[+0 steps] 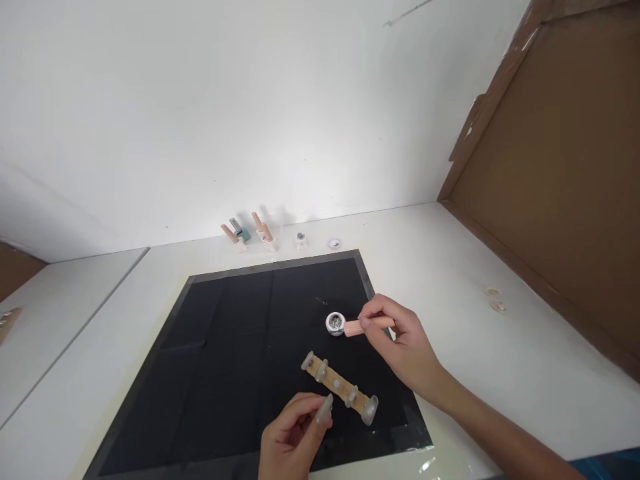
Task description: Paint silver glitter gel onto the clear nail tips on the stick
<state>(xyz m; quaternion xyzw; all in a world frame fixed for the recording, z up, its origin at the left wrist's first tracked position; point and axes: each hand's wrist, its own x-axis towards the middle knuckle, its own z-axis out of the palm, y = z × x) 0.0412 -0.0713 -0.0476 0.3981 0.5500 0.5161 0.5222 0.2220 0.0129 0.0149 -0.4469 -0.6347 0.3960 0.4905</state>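
The left hand (295, 435) pinches a grey nail tip (325, 408) (a wooden strip (331, 379) lies just beyond); the right hand (400, 337) grips a peach handle (355, 328), its end at the jar (334, 323) leftward.

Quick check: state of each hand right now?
Left hand: closed, pinching a small grey piece.
Right hand: closed, holding a pink handle beside the round pot.

Jar (335, 324) on mat (225, 347), strip (329, 377) before it, bottles (243, 235) behind
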